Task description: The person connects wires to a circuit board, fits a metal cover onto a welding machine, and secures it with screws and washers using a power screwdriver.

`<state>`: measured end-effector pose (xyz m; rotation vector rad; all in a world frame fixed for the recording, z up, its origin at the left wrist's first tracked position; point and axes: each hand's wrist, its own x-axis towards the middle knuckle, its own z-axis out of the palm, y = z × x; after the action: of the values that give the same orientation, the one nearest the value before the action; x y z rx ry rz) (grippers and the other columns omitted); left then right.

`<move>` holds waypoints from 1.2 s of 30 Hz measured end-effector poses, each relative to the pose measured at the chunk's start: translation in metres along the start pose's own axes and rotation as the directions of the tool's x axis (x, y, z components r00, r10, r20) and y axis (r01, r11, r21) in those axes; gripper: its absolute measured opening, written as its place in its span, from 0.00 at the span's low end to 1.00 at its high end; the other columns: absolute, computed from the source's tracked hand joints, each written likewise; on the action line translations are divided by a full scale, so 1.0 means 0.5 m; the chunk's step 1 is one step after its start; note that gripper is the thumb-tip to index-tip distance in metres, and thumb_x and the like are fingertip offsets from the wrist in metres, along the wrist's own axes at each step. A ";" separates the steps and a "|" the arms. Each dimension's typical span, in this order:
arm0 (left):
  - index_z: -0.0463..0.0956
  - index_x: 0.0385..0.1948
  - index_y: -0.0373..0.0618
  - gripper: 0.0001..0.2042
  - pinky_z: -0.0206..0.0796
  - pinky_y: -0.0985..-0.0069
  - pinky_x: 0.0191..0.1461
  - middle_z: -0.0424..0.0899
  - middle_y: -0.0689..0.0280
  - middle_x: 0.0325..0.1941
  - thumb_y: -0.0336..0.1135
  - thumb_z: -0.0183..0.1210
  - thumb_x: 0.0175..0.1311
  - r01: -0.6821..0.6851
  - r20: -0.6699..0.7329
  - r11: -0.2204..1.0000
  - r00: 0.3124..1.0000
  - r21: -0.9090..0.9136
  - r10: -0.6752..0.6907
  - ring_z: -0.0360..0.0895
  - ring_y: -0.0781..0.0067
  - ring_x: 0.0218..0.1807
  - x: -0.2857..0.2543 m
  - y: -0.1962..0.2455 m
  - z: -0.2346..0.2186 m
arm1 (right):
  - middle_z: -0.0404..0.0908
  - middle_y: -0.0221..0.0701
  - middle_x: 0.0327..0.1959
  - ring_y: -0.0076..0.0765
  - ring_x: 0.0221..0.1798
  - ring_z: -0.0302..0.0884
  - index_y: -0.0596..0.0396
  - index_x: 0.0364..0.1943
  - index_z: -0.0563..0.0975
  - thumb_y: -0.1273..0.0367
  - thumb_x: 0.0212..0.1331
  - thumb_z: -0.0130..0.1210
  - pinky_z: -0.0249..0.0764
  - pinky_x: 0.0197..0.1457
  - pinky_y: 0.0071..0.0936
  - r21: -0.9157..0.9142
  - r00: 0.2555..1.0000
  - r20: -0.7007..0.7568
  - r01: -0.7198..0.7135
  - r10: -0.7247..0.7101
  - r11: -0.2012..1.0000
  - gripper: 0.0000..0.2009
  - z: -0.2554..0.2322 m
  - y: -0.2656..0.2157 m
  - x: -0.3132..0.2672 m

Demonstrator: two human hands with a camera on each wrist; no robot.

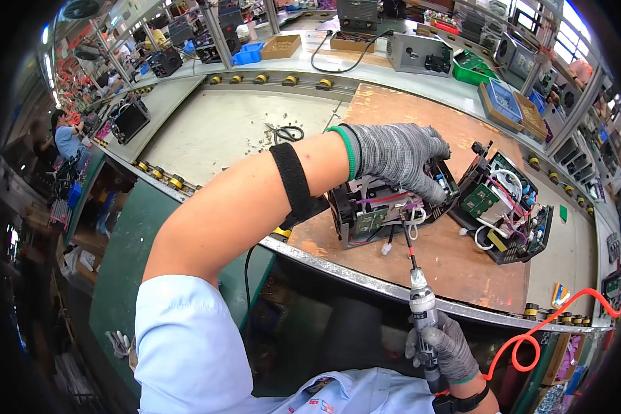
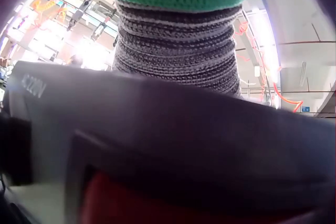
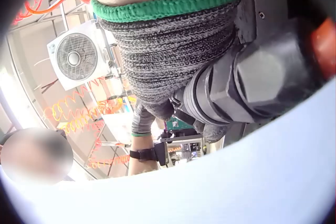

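In the head view my left hand [image 1: 400, 155], in a grey knit glove, reaches over an opened electrical unit [image 1: 372, 221] with circuit boards and coloured wires. Its thumb and fingers grip the unit's upper far side; the fingertips are partly hidden. The unit's dark panel [image 2: 157, 113], marked AC220V, fills the left wrist view below the glove cuff. My right hand [image 1: 452, 345], also gloved, grips a pneumatic screwdriver [image 1: 424, 310] near the table's front edge. Its long bit points up at the unit's wiring. The tool's hose end [image 3: 262, 79] shows in the right wrist view.
A second opened unit [image 1: 507, 207] stands to the right on the brown board [image 1: 324, 241]. An orange coiled hose [image 1: 531, 338] runs off right. Loose screws and a black cable [image 1: 286, 132] lie at the left. Bins and a metal casing [image 1: 417, 55] line the back.
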<state>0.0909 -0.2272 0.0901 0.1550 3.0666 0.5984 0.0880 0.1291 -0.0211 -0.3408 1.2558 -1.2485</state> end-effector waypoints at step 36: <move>0.78 0.54 0.37 0.34 0.72 0.65 0.65 0.80 0.52 0.54 0.51 0.76 0.49 -0.007 -0.173 0.990 0.985 -0.140 -0.017 0.80 0.52 0.59 0.004 -0.015 0.041 | 0.82 0.34 0.32 0.30 0.30 0.82 0.60 0.52 0.75 0.50 0.54 0.71 0.80 0.27 0.23 0.226 0.999 0.044 -0.026 0.017 0.974 0.31 0.033 0.001 0.001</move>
<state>0.0891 -0.2260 0.0682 0.0978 3.1738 0.8687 0.1023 0.1221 -0.0159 -0.1865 1.0657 -1.3440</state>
